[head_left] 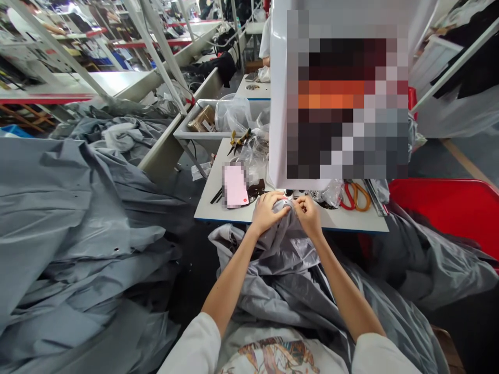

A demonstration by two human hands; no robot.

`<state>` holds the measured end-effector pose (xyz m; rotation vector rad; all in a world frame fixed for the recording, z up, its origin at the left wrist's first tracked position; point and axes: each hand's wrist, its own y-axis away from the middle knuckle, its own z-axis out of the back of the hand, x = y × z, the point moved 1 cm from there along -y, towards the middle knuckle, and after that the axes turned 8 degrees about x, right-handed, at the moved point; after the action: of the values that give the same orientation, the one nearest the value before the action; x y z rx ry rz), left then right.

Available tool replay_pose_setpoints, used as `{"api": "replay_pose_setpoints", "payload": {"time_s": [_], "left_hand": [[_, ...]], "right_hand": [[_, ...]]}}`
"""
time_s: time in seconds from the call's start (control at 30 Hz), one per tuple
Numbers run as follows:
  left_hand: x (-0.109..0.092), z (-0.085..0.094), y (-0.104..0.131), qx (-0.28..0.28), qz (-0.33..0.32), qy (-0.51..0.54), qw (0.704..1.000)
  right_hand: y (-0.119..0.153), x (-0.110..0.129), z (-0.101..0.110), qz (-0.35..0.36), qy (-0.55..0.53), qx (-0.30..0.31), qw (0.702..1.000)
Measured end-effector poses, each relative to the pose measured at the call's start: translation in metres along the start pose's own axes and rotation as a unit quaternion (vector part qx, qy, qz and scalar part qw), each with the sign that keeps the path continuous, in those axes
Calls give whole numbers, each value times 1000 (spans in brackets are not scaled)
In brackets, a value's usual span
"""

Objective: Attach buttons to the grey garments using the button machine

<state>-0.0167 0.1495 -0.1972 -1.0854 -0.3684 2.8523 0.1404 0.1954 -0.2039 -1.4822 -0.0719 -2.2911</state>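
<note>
Grey fabric [288, 249] hangs over the front edge of a small white worktable [210, 208] and down over the lap. My left hand [268, 212] grips the bunched upper end of this fabric, its fingers bent over the top. Close beside it on the right, my right hand [307, 212] pinches the same fabric with curled fingers. A small part at the fabric's top edge, between the two hands, is too small to make out. Just behind the hands rises a large white machine housing [277, 104], its front partly pixelated.
On the table lie a pink phone [236, 186], yellow-black pliers [239, 139], and red and orange scissors handles [355, 196]. Grey fabric [58, 208] is heaped at left. A red tub [452, 208] stands at right. A grey bin [187, 132] sits behind the table.
</note>
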Motion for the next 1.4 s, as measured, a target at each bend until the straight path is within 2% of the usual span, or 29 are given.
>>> {"api": "replay_pose_setpoints", "payload": {"time_s": [0.43,0.6,0.77,0.87,0.93,1.07,1.17,1.3,1.4], "left_hand": [[-3,2,-1,3,3,13,1000],[-3,2,0,9,8,15,1000],[-3,5,3,35,-15,36,999],[-6,11,8,31,-24,74,997],[-7,16,13,30,3,110,994],[-5,27,19,53,99,189,976],[-3,33,18,83,103,198,971],[-6,37,17,55,117,206,970],[-15,38,25,72,142,259,953]], "right_hand": [[3,1,1,-2,44,5,999],[4,2,2,-21,28,1,999],[5,9,8,-30,-22,39,999],[7,12,12,-43,-53,71,995],[8,13,15,-38,-71,80,994],[6,16,15,-21,-98,92,991],[2,18,12,-34,-123,107,986],[-3,22,6,-41,-150,109,982],[2,30,6,-42,-152,103,982]]}}
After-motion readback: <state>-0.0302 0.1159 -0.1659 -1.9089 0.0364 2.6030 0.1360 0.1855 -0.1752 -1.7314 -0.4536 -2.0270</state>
